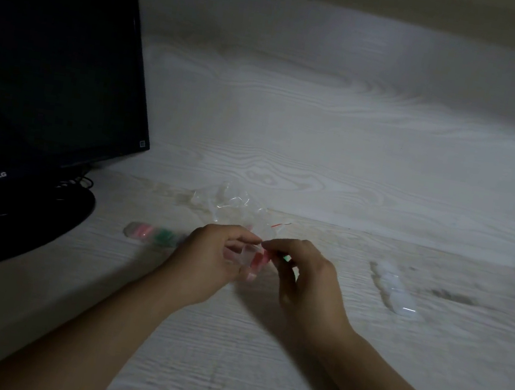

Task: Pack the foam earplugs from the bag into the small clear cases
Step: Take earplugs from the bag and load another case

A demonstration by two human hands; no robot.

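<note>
My left hand (213,260) holds a small clear case (245,256) above the white desk, and a pink earplug (255,264) shows in or against it. My right hand (307,275) pinches at the case's top edge; a green earplug (286,258) peeks out between its fingers. Just behind both hands lies the crumpled clear bag (234,206) with its red zip strip (280,225). Left of my hands lie filled cases (152,233) with pink and green earplugs inside. A row of empty clear cases (397,291) lies to the right.
A black LG monitor (47,70) on a round stand (56,215) fills the left side, with cables behind its base. The white wood-grain desk (258,362) meets a white back panel (357,143) just behind the bag. The light is dim.
</note>
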